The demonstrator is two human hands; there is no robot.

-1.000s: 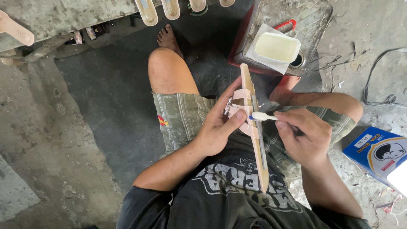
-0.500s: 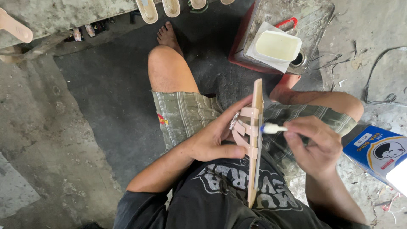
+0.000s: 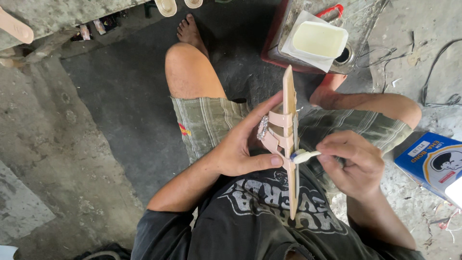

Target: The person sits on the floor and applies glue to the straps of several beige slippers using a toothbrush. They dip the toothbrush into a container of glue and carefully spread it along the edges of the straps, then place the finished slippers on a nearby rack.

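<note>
My left hand [image 3: 243, 147] grips a beige sandal [image 3: 288, 139] on edge over my lap, thumb on its side, fingers behind its pink straps with a sparkly ornament [image 3: 263, 127]. My right hand [image 3: 353, 161] holds a small white brush [image 3: 304, 155] whose tip touches the sandal's sole edge just below the straps. Both my knees show; I sit low above a grey concrete floor.
A white tub of pale yellowish glue [image 3: 319, 39] stands on paper atop a red-edged metal can [image 3: 288, 33] ahead. A blue box [image 3: 430, 161] lies at the right. More beige soles [image 3: 166, 6] and one [image 3: 15, 26] lie at the top edge. Wires [image 3: 433, 72] run at the right.
The sandal has turned more upright and shifted slightly right. My right hand with the brush has stayed against the sole edge, sliding a little lower along it.
</note>
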